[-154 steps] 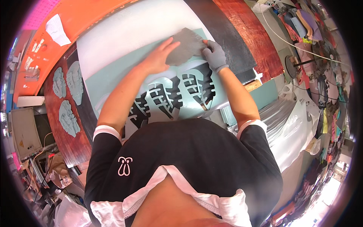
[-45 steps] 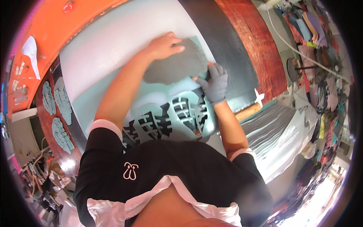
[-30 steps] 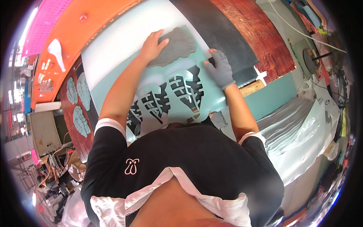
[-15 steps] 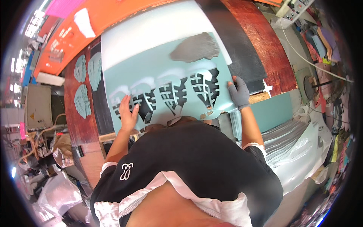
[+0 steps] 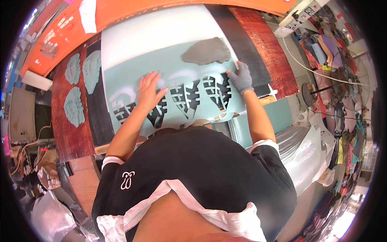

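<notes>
A pale green sheet [image 5: 133,72] lies over a white board [image 5: 157,30], with a row of several cut-out openings along its near part that show black beneath. My bare left hand [image 5: 149,90] rests on the sheet among the left openings, fingers stretched out. In a grey fingerless glove, my right hand [image 5: 242,78] lies at the sheet's right edge with fingers apart, beside the rightmost opening. Just beyond it, a flat grey piece with a jagged outline [image 5: 206,51] sits on the sheet's far right part.
Stacks of green cut pieces [image 5: 74,107] lie on the reddish wooden surface at left. An orange machine beam [image 5: 133,12] spans the far side, with a control box [image 5: 304,16] at far right. More green sheets [image 5: 274,117] and clear plastic [image 5: 302,155] are at lower right.
My left hand has moved away from me and to the right over the sheet. My right hand has slid farther up the right edge. The whole view has shifted slightly.
</notes>
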A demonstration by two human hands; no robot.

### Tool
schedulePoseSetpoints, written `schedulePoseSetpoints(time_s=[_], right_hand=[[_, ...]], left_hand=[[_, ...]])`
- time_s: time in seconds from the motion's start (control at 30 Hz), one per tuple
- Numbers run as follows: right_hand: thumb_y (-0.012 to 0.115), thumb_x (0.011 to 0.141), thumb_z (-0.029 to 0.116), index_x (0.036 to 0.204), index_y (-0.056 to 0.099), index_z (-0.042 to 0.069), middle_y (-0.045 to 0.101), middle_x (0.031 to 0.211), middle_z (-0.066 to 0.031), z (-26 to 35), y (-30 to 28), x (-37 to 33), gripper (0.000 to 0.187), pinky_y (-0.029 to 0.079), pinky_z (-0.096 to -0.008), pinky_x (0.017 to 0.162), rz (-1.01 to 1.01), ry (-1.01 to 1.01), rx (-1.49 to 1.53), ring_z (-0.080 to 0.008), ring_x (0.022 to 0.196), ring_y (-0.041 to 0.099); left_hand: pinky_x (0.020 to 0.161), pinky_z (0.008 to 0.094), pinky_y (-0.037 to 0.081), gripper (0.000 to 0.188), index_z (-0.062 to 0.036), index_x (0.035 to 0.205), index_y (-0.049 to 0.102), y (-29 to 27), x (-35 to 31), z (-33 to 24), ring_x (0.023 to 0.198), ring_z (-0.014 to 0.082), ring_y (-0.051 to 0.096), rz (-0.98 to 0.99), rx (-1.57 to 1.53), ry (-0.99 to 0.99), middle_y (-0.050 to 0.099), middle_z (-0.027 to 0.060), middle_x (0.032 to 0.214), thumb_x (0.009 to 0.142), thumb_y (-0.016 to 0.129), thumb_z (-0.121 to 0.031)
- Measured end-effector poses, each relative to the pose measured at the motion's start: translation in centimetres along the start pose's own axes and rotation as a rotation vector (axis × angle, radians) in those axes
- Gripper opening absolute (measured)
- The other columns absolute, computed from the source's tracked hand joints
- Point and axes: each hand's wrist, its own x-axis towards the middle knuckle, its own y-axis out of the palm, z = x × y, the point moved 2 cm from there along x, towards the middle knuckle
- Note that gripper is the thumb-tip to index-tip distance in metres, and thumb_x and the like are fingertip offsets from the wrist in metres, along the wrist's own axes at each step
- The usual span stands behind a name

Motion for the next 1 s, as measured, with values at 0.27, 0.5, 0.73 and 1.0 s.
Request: schedulePoseSetpoints(time_s=[0.27,0.5,0.73,1.0], right_hand=[[0.077,0.057,0.054,0.122,0.048,0.001,0.052,0.120,-0.0177,0.3,3.4,3.7,0.088,0.043,-0.0418,0.090,0.068,0.018,-0.086,-0.0356,0.107,0.051],[0.079,0.052,0.049,0.116,0.051,0.000,0.055,0.112,-0.0157,-0.1,3.9,4.8,0.086,0.043,-0.0409,0.087,-0.105,-0.104,0.036,-0.0336,0.101,0.053],[0.083,0.048,0.040,0.110,0.053,0.000,0.058,0.103,-0.0136,-0.3,3.5,4.7,0.079,0.045,-0.0398,0.080,-0.222,-0.156,0.176,-0.0327,0.092,0.056],[0.082,0.048,0.035,0.108,0.054,-0.002,0.057,0.102,-0.0141,-0.4,3.3,4.7,0.076,0.045,-0.0398,0.079,-0.263,-0.092,0.222,-0.0325,0.090,0.055]], left_hand=[[0.109,0.0450,0.020,0.088,0.0008,0.135,0.037,7.9,12.4,-2.6,0.131,0.0325,0.030,0.327,0.010,-0.072,0.037,0.0182,0.139,0.070,0.074,-0.045],[0.105,0.0426,0.026,0.087,0.0002,0.129,0.043,9.3,14.7,-2.9,0.127,0.0316,0.037,0.295,-0.062,-0.103,0.046,0.0172,0.133,0.059,0.082,-0.035],[0.098,0.0425,0.037,0.083,-0.0028,0.122,0.053,9.5,14.9,-2.5,0.115,0.0335,0.049,0.236,-0.038,-0.052,0.056,0.0142,0.121,0.049,0.085,-0.025],[0.090,0.0403,0.042,0.081,-0.0021,0.119,0.053,10.0,16.2,-1.6,0.106,0.0325,0.052,0.262,-0.009,-0.018,0.059,0.0131,0.112,0.048,0.085,-0.023]])
